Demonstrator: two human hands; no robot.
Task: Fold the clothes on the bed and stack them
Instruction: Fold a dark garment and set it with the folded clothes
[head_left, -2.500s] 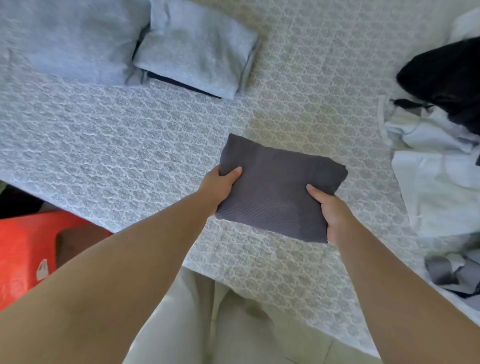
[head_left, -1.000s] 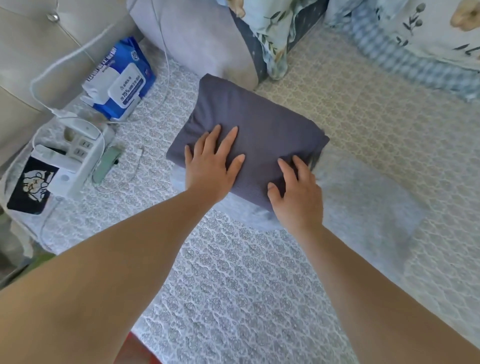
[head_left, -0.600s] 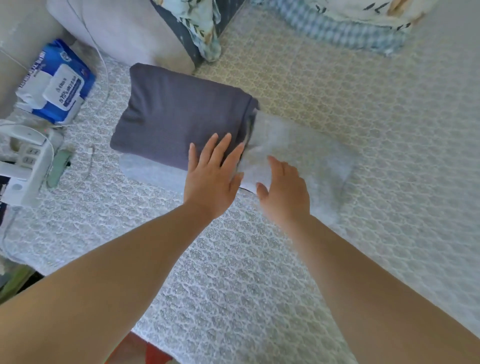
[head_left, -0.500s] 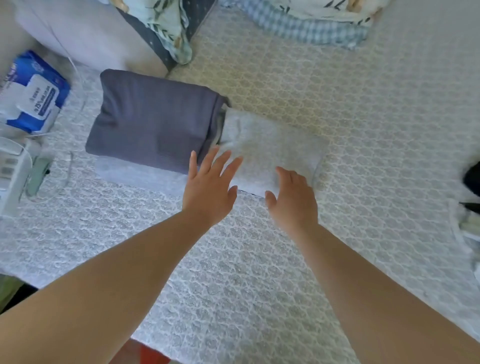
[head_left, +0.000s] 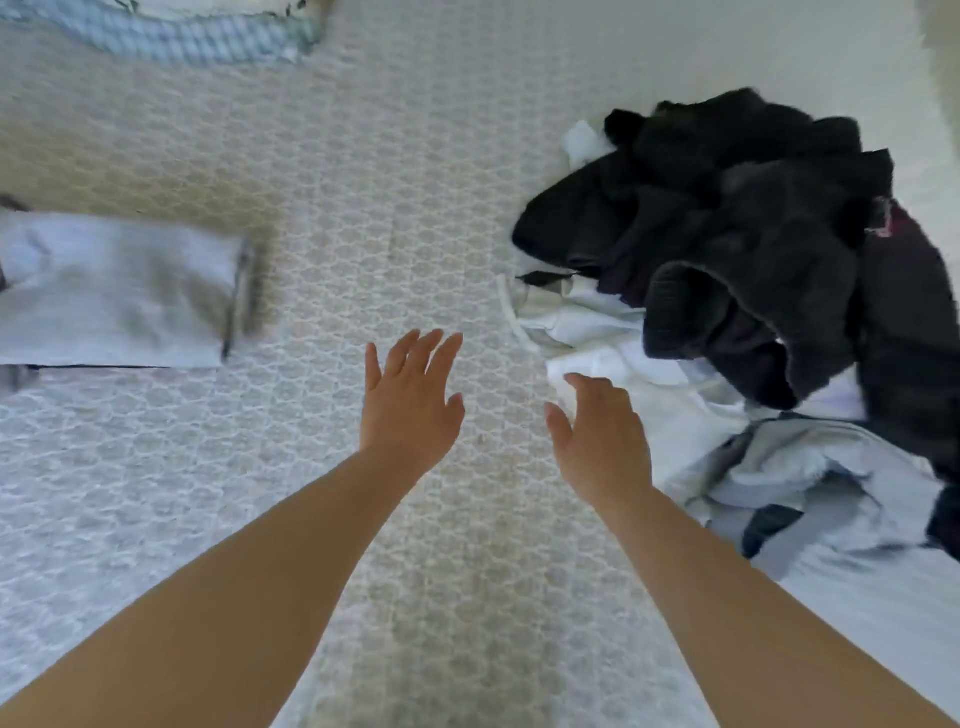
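While both forearms reach out over the patterned bedspread (head_left: 395, 218), neither hand holds anything. Left hand (head_left: 410, 400): fingers straight and spread, palm down above bare bedspread. Right hand (head_left: 602, 436): fingers loosely extended, fingertips at the near edge of a white garment (head_left: 613, 332); contact cannot be confirmed.

Unfolded pile lies to the right: black clothes (head_left: 737, 234) heaped on top of the white garment, a pale blue-grey garment (head_left: 810, 467) nearer the camera, partly cut off by the right frame edge. A dark red patch shows at the pile's far right; item unidentifiable.

Folded light grey garment (head_left: 114, 291) lies flat at the left edge, well apart from the hands, blurred and cropped. A blue checked fabric (head_left: 197, 36) runs along the top edge, mostly out of frame.
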